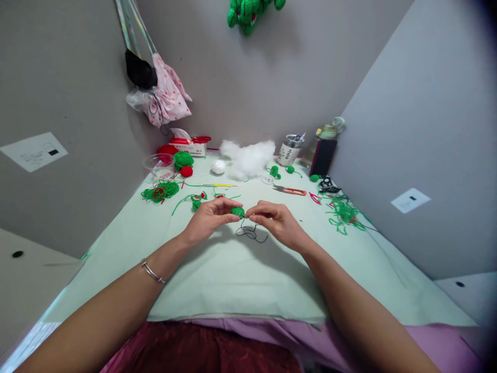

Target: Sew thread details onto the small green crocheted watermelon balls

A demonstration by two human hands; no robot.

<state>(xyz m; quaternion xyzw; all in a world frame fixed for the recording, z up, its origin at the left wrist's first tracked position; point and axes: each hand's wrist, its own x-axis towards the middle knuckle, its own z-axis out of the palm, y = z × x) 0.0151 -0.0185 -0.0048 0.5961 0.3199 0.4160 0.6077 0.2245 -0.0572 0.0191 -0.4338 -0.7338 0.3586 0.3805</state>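
Pinching the green piece [238,212], the left hand [206,219] sits left of it; the right hand [279,224] presses fingertips together right of it (black thread [250,234] loops below).

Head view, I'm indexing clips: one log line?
left hand: holding green piece; right hand: pinched beside it; black thread: looped nearby

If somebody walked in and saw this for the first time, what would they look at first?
Probably the fluffy white heap near the back of the pale green table cover, because it's so big and bright. The bunch of green knobbly shapes, cut off at the picture's top edge, might catch the eye too. Near the middle, the left hand holds a small green piece beside the right hand.
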